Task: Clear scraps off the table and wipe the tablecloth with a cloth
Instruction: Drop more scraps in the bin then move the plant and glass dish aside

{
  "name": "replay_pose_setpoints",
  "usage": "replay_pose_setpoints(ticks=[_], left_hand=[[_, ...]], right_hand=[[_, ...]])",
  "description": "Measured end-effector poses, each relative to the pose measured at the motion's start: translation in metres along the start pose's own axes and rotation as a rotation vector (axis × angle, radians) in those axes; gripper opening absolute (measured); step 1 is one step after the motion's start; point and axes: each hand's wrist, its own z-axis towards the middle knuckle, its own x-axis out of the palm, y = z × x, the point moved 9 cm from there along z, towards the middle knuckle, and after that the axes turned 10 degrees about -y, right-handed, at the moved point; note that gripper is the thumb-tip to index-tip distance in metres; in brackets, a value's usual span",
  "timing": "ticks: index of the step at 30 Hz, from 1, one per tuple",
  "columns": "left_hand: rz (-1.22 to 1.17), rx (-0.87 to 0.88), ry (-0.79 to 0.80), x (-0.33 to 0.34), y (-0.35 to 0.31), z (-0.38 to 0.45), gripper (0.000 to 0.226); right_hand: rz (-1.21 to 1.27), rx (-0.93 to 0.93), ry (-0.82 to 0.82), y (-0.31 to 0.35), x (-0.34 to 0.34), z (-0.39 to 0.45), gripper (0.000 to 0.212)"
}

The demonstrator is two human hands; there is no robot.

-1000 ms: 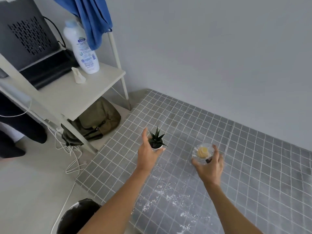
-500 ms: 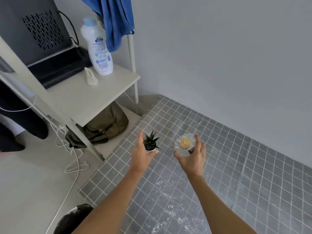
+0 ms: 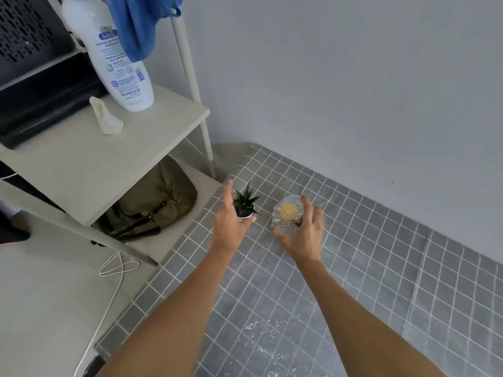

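— Gripped in the left hand (image 3: 228, 227): a small potted succulent (image 3: 246, 204). Fingers of the right hand (image 3: 302, 235) curl round a clear glass candle holder (image 3: 288, 212).

— And the tablecloth?

— Grey grid tablecloth (image 3: 381, 268) lies beneath both hands, white crumbs (image 3: 261, 330) scattered nearer the person; a shelf (image 3: 81, 159) stands left

A grey grid-patterned tablecloth (image 3: 367, 254) covers the table, with white scraps (image 3: 261, 330) scattered near its front.

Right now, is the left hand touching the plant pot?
Touching. The head view shows the left hand wrapped around the plant pot, thumb on one side, fingertips on the other.
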Motion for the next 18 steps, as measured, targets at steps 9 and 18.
replay_pose_setpoints(ticks=[9,18], left_hand=[[-0.081,-0.004,0.017,0.031,-0.007,0.028,0.099],[-0.023,0.042,0.019,0.046,-0.01,0.043,0.108]], right_hand=[[-0.003,0.061,0.001,-0.02,0.02,0.017,0.099],[0.045,0.097,-0.048,-0.018,0.023,0.017,0.098]])
